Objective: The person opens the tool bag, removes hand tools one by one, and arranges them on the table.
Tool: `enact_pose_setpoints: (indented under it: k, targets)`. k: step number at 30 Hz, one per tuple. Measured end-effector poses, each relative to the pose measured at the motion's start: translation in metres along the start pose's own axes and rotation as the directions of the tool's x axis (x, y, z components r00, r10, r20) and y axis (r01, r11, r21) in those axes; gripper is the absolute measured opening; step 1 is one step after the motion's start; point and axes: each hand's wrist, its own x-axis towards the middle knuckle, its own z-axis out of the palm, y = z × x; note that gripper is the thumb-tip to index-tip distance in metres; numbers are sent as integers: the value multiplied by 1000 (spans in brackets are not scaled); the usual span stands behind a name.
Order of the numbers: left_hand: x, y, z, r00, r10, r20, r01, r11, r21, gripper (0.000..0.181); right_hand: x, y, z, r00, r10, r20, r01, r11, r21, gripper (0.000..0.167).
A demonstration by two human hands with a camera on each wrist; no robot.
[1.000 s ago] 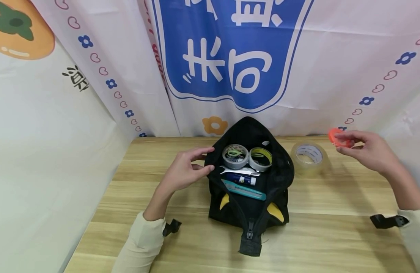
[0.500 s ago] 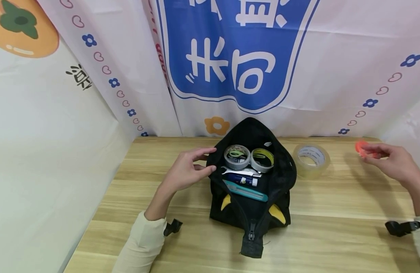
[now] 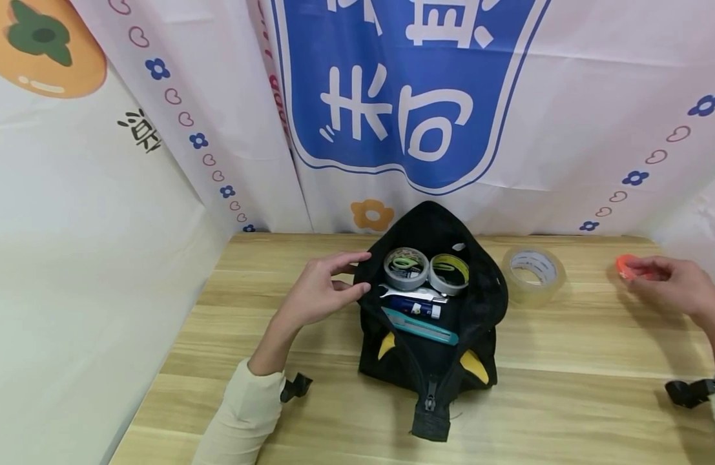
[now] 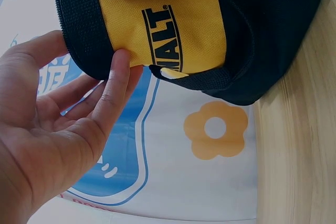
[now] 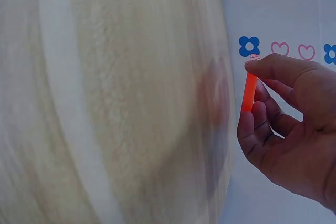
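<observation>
The black bag [image 3: 433, 368] lies unzipped on the table, holding two grey tape rolls [image 3: 406, 284], a wrench [image 3: 415, 294], a dark blue tube [image 3: 412, 306] and a teal cutter [image 3: 421, 327]. My left hand [image 3: 319, 290] pinches the bag's left rim; in the left wrist view the fingers and thumb of that hand [image 4: 68, 114] are at the edge of its yellow-and-black side. Far to the right, my right hand [image 3: 683, 284] holds an orange ring [image 3: 626, 266] near the back edge. The right wrist view shows the orange ring [image 5: 249, 92] pinched between thumb and fingers of the hand [image 5: 294, 124].
A large clear tape roll [image 3: 534, 278] lies on the wooden table [image 3: 566, 400] to the right of the bag. Printed white cloth [image 3: 566, 129] hangs along the back edge, and another white cloth [image 3: 72, 258] covers the left side.
My right hand has moved right and down toward the table with the orange ring, away from the clear tape roll. My left hand has stayed at the bag's rim.
</observation>
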Motion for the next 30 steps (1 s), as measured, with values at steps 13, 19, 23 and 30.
enact_pose_setpoints:
  k: [13,19,23,30]
  targets:
    - [0,1,1,1000,6,1,-6,1000,-1,52,5,16,11,997,-28,72,27,999,27,55]
    - [0,2,1,1000,7,4,-7,1000,2,52,2,10,10,997,-23,75,20,999,44,53]
    - [0,2,1,1000,7,6,-7,1000,3,51,-1,0,9,997,-37,62,35,999,41,52]
    - [-1,2,1,1000,8,2,-8,1000,7,51,-1,-35,6,997,-70,24,70,997,19,53]
